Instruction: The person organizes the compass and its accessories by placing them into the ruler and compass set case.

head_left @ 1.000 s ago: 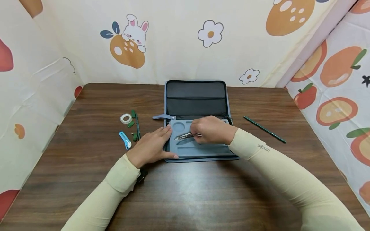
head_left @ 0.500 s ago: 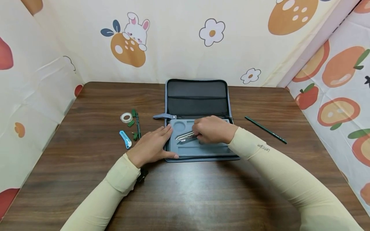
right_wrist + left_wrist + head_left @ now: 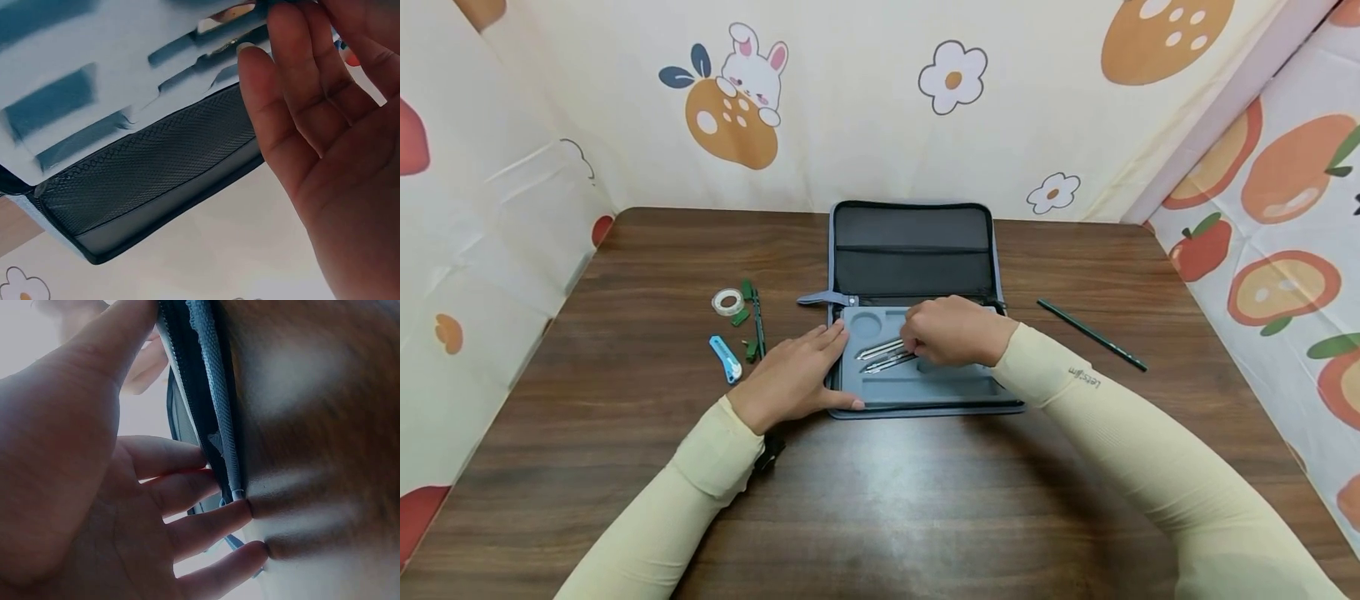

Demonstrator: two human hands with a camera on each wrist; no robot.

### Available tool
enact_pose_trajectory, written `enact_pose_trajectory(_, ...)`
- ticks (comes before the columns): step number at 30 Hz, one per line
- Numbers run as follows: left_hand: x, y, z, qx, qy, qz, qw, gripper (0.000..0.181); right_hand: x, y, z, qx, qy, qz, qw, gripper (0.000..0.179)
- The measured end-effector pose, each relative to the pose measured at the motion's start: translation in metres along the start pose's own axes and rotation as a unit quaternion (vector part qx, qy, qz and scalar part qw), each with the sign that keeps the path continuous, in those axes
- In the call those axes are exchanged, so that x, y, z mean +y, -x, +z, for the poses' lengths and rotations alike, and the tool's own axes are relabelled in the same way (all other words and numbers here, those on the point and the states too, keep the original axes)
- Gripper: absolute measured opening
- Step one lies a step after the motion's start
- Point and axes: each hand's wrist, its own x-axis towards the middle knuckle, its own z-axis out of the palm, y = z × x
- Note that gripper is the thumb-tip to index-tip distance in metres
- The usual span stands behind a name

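Note:
An unzipped blue-grey zip case (image 3: 925,412) lies on the table with its black-lined lid (image 3: 913,250) standing up at the back. Inside is a pale blue moulded tray (image 3: 940,390) with shaped recesses. My right hand (image 3: 955,331), fingers bent, pinches a silver drawing compass (image 3: 882,350) over the tray; its two slim legs point left and its far end is hidden under the fingers. My left hand (image 3: 793,377) rests along the case's left edge, fingers extended and thumb at the near corner. In the right wrist view, tray recesses (image 3: 50,103) show beside the right hand's fingers.
Left of the case are a roll of white tape (image 3: 727,302), a blue utility knife (image 3: 726,360), small green pieces (image 3: 751,350) and a dark pencil-like stick (image 3: 758,323). A dark green pencil (image 3: 1092,335) lies to the right. Patterned cloth walls surround the table.
The compass has shifted slightly under my right hand, and its two legs now show apart where they earlier lay nearly together. The left hand stays in place at the case's edge.

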Motion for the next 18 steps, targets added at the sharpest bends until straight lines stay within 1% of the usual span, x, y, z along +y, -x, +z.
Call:
enact_pose_trajectory(5, 0.001, 0.000, -0.002, -0.002, 0.004, -0.004, 1.0000, 0.099, 0.002, 0.004, 0.002, 0.015, -0.002, -0.001, 0.9999, 0.015)
enact_pose_trajectory(8, 0.001, 0.000, -0.003, -0.005, 0.005, -0.006, 1.0000, 0.099, 0.004, 0.008, 0.003, 0.025, -0.007, -0.004, 0.9997, 0.019)
enact_pose_trajectory(12, 0.002, 0.000, -0.003, -0.005, 0.008, -0.005, 0.9999, 0.098, 0.010, 0.015, 0.003, 0.051, -0.004, -0.001, 0.9987, 0.022)
enact_pose_trajectory(14, 0.002, 0.001, -0.003, -0.004, 0.011, -0.004, 0.9999, 0.098, 0.013, 0.020, 0.004, 0.069, -0.005, 0.005, 0.9976, 0.020)
enact_pose_trajectory(17, 0.002, 0.001, -0.002, -0.003, 0.012, -0.002, 0.9999, 0.097, 0.020, 0.031, 0.004, 0.093, -0.011, 0.025, 0.9953, 0.017)
enact_pose_trajectory(18, 0.002, 0.000, -0.002, -0.002, 0.011, -0.001, 0.9999, 0.097, 0.023, 0.036, 0.004, 0.098, -0.016, 0.033, 0.9945, 0.019)
